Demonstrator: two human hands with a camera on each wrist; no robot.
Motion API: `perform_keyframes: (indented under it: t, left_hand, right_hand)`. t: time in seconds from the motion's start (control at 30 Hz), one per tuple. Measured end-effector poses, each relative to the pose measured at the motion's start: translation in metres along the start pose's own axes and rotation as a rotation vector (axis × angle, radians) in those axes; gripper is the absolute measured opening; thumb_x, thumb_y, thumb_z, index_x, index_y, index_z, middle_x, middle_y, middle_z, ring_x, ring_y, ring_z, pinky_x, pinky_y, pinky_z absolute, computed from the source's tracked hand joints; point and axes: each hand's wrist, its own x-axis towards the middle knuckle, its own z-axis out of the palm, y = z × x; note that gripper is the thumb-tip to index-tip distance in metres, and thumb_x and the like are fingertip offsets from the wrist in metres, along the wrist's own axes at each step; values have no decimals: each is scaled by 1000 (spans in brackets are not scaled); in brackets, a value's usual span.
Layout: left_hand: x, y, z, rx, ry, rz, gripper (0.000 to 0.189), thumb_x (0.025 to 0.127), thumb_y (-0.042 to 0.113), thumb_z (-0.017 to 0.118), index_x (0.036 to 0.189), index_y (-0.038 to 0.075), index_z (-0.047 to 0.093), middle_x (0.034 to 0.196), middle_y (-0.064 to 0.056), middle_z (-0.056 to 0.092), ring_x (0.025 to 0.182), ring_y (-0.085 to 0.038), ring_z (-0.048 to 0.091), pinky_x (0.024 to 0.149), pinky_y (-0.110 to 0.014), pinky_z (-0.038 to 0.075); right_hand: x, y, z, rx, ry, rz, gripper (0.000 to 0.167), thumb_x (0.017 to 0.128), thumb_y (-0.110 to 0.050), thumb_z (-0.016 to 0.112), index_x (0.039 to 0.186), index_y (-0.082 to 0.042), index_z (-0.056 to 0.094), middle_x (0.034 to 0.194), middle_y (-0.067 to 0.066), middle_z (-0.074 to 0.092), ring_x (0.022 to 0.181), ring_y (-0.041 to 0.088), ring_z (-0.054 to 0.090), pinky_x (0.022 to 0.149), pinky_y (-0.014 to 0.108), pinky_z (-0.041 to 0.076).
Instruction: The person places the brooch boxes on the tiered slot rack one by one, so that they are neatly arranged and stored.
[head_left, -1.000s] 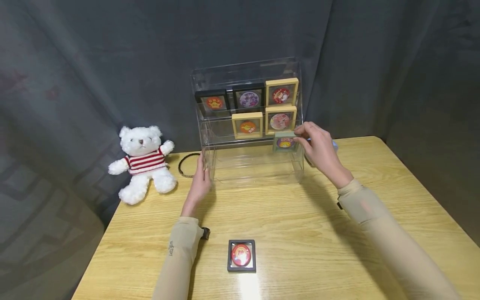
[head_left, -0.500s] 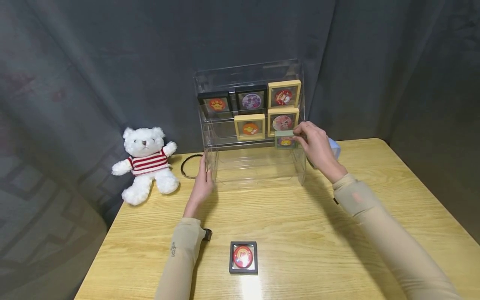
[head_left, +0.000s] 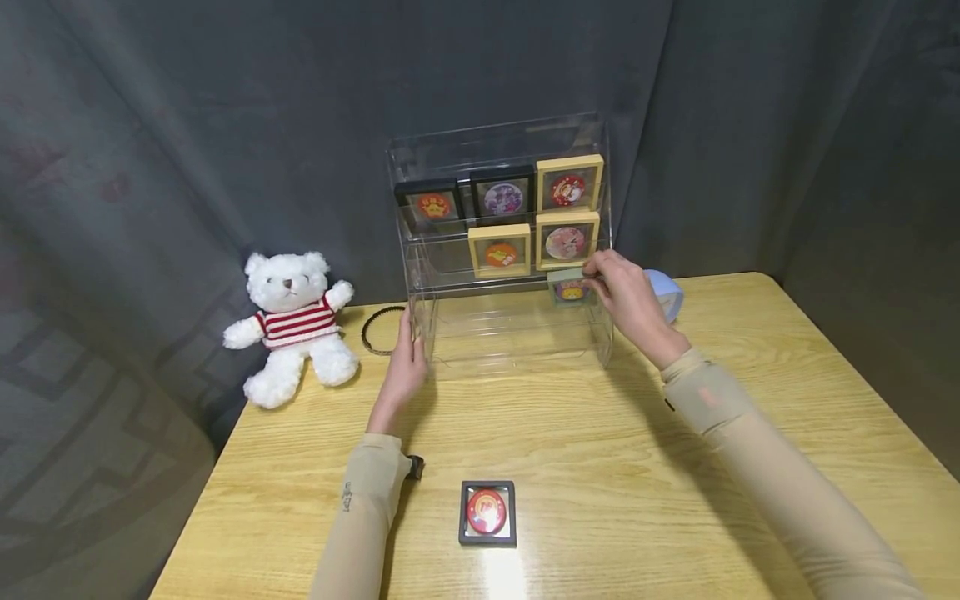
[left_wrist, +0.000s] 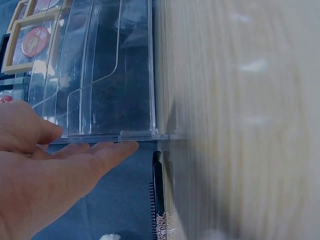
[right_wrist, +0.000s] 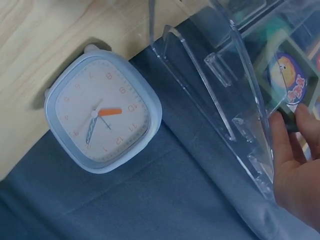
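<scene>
My right hand (head_left: 630,300) pinches a small green display frame (head_left: 572,290) by its top right corner, between thumb and fingers. A round purple badge with a yellow character shows inside it, also in the right wrist view. This frame is at the right end of the clear acrylic rack's (head_left: 517,358) lower tier, just below a cream frame (head_left: 567,242). My left hand (head_left: 403,367) rests against the rack's left side with its fingers fairly straight, as the left wrist view shows (left_wrist: 65,170). The upper tiers bear several black and cream frames, each with a round badge.
A black frame with a red badge (head_left: 487,512) lies flat on the wooden table near the front. On the left sits a white teddy bear (head_left: 292,325) in a striped sweater. A dark ring-shaped band (head_left: 367,332) lies beside it. Behind my right hand stands a blue clock (right_wrist: 102,112).
The green frame has sunk slightly lower into the rack's tier, and my right hand has shifted a little left with it. My left hand stays against the rack's side.
</scene>
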Motion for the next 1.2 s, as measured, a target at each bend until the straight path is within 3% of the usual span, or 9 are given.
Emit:
perform_keyframes:
  t: [0.33, 0.6, 1.0, 1.2]
  left_hand:
    - [-2, 1, 0, -21, -4, -23, 69, 113, -4, 29, 173, 12, 0, 177, -23, 9, 159, -43, 18, 131, -54, 16]
    - [0, 1, 0, -13, -12, -32, 67, 114, 0, 28, 173, 12, -3, 178, -18, 5, 160, -39, 17, 131, -51, 17]
    - [-2, 2, -1, -18, -13, -27, 68, 114, -1, 28, 173, 14, -3, 178, -18, 4, 160, -41, 18, 131, -53, 18]
    - [-2, 2, 1, -36, -17, -27, 67, 115, 1, 26, 173, 15, -3, 179, -16, 3, 159, -41, 20, 124, -53, 28]
  right_hand:
    - [-4, -2, 3, -58, -51, -30, 10, 96, 11, 72, 101, 6, 65, 101, 23, 69, 103, 45, 71, 84, 57, 62]
    - [-6, -2, 5, -96, -56, -65, 13, 95, 11, 74, 99, 5, 62, 96, 22, 68, 89, 42, 71, 69, 57, 60]
    - [-7, -5, 6, -107, -75, -53, 15, 95, 16, 71, 104, 6, 65, 100, 23, 69, 92, 43, 70, 70, 58, 60]
    - [-8, -6, 6, -115, -80, -45, 17, 95, 17, 69, 107, 6, 66, 101, 23, 69, 92, 42, 70, 68, 56, 60]
